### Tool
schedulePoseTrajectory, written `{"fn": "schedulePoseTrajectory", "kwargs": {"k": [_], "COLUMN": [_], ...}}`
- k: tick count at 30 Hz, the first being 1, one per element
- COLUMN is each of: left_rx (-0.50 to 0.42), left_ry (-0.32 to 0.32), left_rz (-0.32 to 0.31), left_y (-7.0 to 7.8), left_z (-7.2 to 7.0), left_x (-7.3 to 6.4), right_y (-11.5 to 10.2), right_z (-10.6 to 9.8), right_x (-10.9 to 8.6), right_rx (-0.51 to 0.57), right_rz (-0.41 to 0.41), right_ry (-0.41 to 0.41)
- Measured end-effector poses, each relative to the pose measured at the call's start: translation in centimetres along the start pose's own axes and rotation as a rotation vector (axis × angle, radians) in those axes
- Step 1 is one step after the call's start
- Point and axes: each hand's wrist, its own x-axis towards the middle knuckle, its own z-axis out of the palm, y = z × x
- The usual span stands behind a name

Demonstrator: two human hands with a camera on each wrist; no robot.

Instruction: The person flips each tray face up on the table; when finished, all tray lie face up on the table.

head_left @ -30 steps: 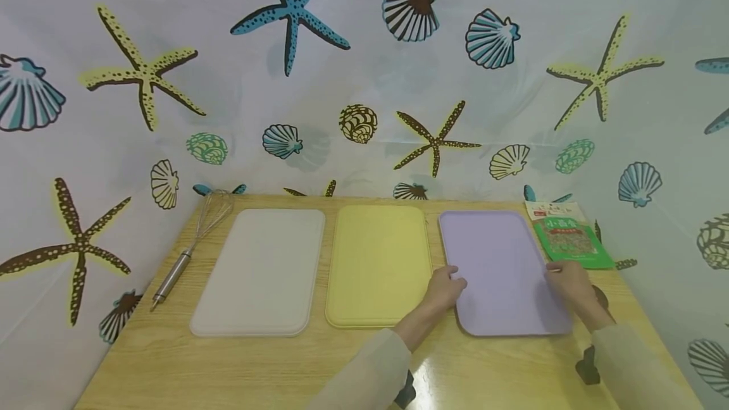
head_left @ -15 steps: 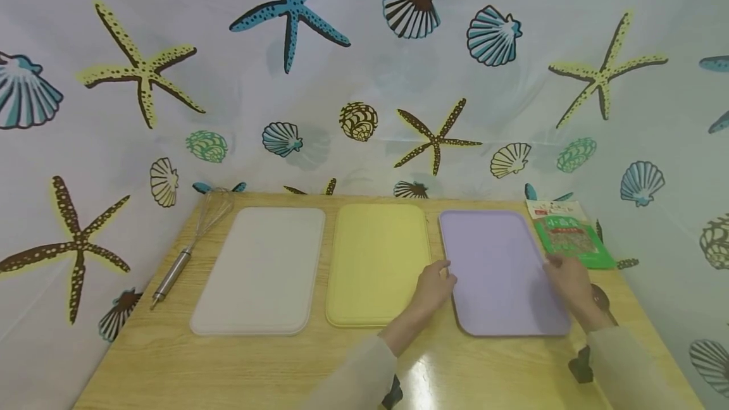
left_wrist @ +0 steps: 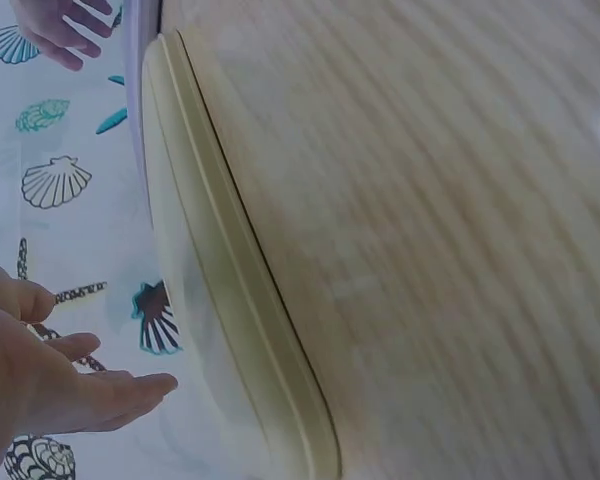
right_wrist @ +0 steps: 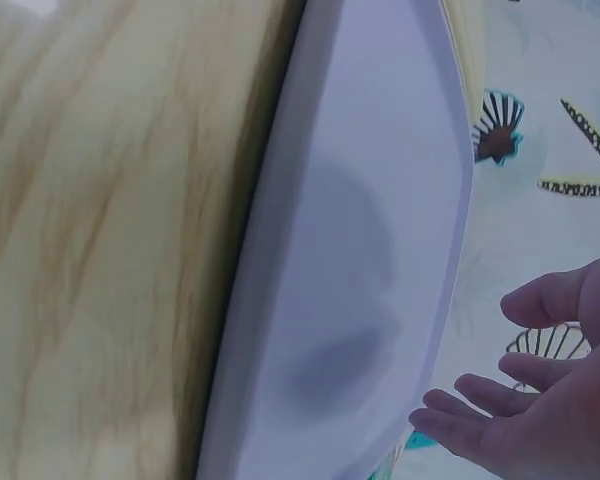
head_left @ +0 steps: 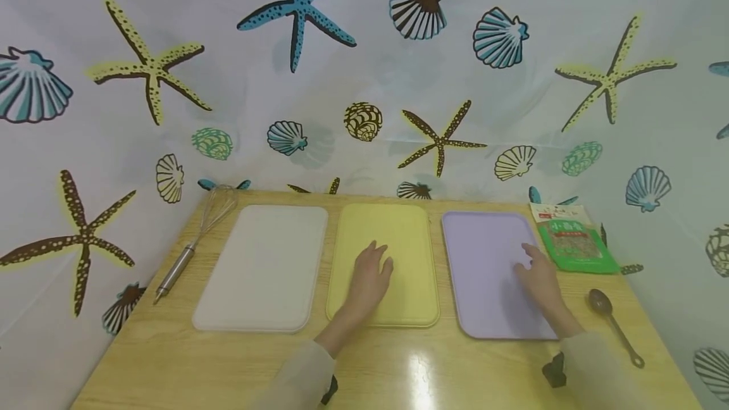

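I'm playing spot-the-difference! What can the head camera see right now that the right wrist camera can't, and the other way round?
Only the head view: the wire whisk, the white tray, the brown spoon and the left hand.

Only the right wrist view: no new thing, just a low, close look along the purple tray.

Both: that tray, the right hand, the yellow tray (just a sliver in the wrist view), the wooden table and the starfish-and-shell cloth.

A rectangular yellow tray [head_left: 407, 252] with rounded corners lies flat near the middle of the far edge of the wooden table [head_left: 216, 366]. A lilac tray [head_left: 483, 264], similarly shaped, lies flat beside it, nearer the far right corner.
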Motion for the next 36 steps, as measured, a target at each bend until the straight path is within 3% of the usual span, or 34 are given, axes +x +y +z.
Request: {"fn": "schedulePoseTrajectory", "kwargs": {"k": [8, 11, 15, 22, 28, 36], "left_rx": [0.149, 0.203, 0.208, 0.201, 0.259, 0.301], "left_ry": [0.092, 0.089, 0.060, -0.012, -0.051, -0.127], "left_rz": [-0.005, -0.013, -0.039, -0.045, -0.067, -0.059], "left_y": [-3.7, -4.6, -5.3, -6.1, -6.7, -6.9], "left_z": [-3.8, -4.9, -5.8, -6.1, -5.8, -5.5], "left_x": [-0.4, -0.4, -0.7, -1.0, -1.0, -0.9], "right_y": [-3.3, -4.5, -6.2, -8.5, -10.0, -10.9], "right_z": [2.5, 3.4, 4.7, 7.1, 9.1, 11.0], "right_x": [-1.0, -1.1, -1.4, -1.9, -2.4, -2.9], "right_rx": [-0.001, -0.015, -0.013, -0.012, 0.049, -0.055], "right_rz": [-0.055, -0.095, -0.170, -0.306, -0.331, -0.387], "right_ry": [-0.044, -0.053, -0.080, -0.110, -0.181, -0.167]}}
